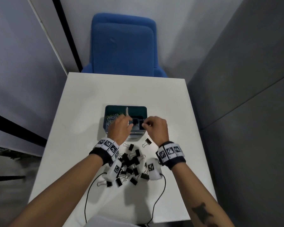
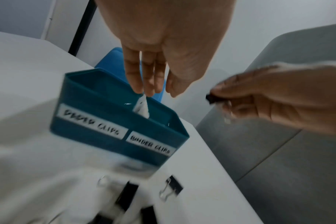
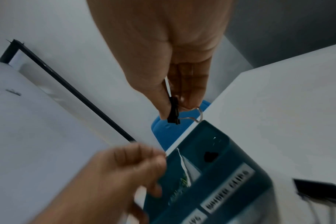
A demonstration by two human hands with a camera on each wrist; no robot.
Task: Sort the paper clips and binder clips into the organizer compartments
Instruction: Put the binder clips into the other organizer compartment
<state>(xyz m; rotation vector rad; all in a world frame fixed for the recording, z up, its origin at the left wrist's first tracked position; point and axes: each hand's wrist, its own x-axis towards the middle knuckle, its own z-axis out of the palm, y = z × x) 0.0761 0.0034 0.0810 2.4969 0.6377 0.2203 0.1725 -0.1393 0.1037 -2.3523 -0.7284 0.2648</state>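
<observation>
A teal organizer (image 1: 108, 110) stands mid-table; its front labels read paper clips on the left and binder clips (image 2: 150, 145) on the right. A white divider (image 2: 142, 107) splits it. Coloured paper clips (image 1: 112, 119) lie in the left compartment, and one black clip (image 3: 210, 157) lies in the right one. My right hand (image 3: 174, 111) pinches a small black binder clip (image 2: 211, 98) above the organizer's right side. My left hand (image 2: 155, 91) hangs over the divider, fingers straight, holding nothing that I can see. A pile of black binder clips (image 1: 129, 164) lies between my wrists.
One lone binder clip (image 1: 147, 142) lies just in front of the organizer's right corner. A blue chair (image 1: 123, 45) stands beyond the far table edge. Grey partition walls close in on both sides. Two black cables (image 1: 88, 194) run from my wrists to the near edge.
</observation>
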